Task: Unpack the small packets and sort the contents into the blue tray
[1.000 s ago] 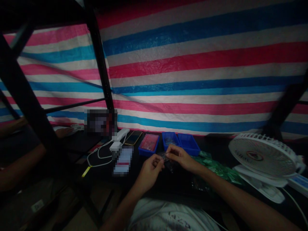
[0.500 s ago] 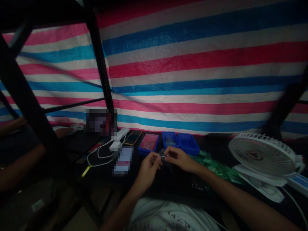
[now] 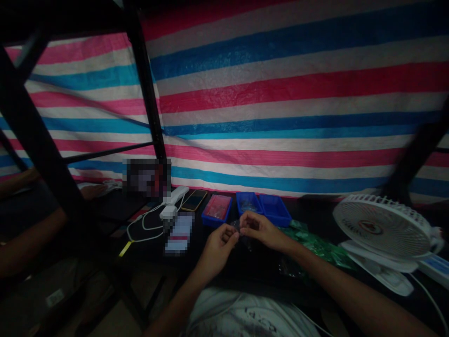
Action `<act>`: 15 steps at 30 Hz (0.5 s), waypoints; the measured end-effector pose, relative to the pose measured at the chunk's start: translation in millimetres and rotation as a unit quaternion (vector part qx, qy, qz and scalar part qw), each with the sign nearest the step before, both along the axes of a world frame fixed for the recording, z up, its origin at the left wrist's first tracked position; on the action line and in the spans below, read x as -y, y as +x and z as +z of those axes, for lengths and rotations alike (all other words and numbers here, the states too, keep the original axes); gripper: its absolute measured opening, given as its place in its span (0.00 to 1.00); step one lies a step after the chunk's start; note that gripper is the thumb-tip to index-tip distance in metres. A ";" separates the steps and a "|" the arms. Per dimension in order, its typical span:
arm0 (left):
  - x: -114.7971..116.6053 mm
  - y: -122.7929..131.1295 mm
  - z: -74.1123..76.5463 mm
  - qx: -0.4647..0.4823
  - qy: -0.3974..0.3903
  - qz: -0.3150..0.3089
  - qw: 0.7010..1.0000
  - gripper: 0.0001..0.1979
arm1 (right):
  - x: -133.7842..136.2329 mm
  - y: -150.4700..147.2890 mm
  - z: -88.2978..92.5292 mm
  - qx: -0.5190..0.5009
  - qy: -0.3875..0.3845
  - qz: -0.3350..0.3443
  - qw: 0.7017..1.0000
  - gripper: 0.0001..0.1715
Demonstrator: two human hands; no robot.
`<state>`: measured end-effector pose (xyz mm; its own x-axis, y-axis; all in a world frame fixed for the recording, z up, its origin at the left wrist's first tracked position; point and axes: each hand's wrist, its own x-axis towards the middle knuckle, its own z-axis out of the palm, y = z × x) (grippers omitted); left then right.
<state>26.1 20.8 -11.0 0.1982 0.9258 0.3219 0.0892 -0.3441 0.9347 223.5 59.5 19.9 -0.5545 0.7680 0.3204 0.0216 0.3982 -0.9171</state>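
Observation:
My left hand (image 3: 219, 248) and my right hand (image 3: 261, 231) meet in front of my chest above a dark table top (image 3: 224, 276). Pinched between their fingertips is a small clear plastic bag (image 3: 243, 234), dark and partly hidden by my fingers. Its contents are too small to make out. Just beyond my hands stand a pink-filled blue tray (image 3: 216, 209) and a pair of blue bins (image 3: 263, 209). Green packets (image 3: 315, 248) lie to the right of my right hand.
A white desk fan (image 3: 382, 227) stands at the right. A phone (image 3: 194, 200), white charger (image 3: 168, 213) and cables lie left of the trays. A striped tarp (image 3: 280, 93) hangs behind. A black metal frame (image 3: 38, 135) and a co-worker's arm (image 3: 28, 245) are at the left.
My hands have drawn slightly closer together, and the bag has shifted a little between my fingers. The surrounding objects have not visibly moved.

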 end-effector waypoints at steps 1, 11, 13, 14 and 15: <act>0.3 0.2 1.2 0.007 -0.003 0.000 1.000 0.11 | 0.0 0.2 -0.6 0.003 -0.004 0.000 1.000 0.19; 2.4 1.1 8.2 0.071 -0.037 0.017 0.997 0.14 | -0.6 1.4 -1.2 0.040 0.015 -0.029 0.999 0.22; 2.4 1.1 7.7 0.072 -0.035 0.020 0.997 0.15 | -0.5 1.8 -0.3 0.048 0.011 -0.036 0.998 0.23; 2.2 0.9 7.5 0.071 -0.036 0.021 0.997 0.15 | -0.3 2.0 0.1 0.054 0.010 -0.038 0.998 0.24; 2.0 0.8 7.2 0.071 -0.036 0.022 0.997 0.15 | -0.1 2.1 0.4 0.057 0.010 -0.038 0.998 0.24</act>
